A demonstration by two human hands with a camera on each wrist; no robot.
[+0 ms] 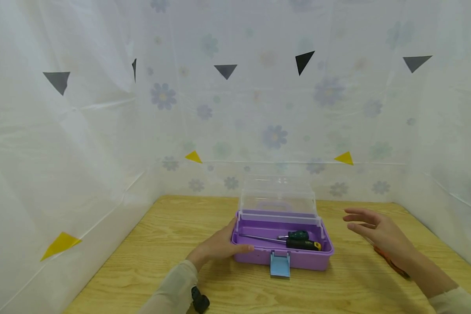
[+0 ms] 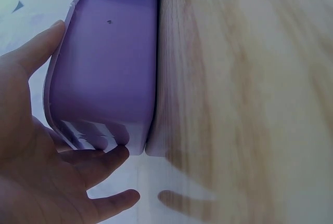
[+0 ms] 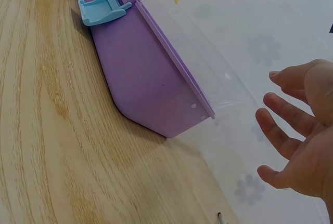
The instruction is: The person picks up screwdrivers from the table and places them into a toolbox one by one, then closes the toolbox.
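- A wooden worktop (image 1: 172,279) with pale grain carries everything.
- White sheeting printed with faded flowers (image 1: 274,136) walls the worktop on three sides.
- Dark triangles (image 1: 225,70) are stuck high on the sheeting, yellow triangles (image 1: 344,158) lower, nearer the worktop.
- An orange-handled tool (image 1: 390,261) lies on the worktop's right part.

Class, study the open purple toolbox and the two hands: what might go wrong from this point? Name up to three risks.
1. The clear lid stands upright; a knock might drop it onto fingers at the toolbox rim.
2. Only the left hand steadies the toolbox; the right hand is apart, so a push could slide it on the table.
3. The orange-handled tool under the right forearm could be swept aside.
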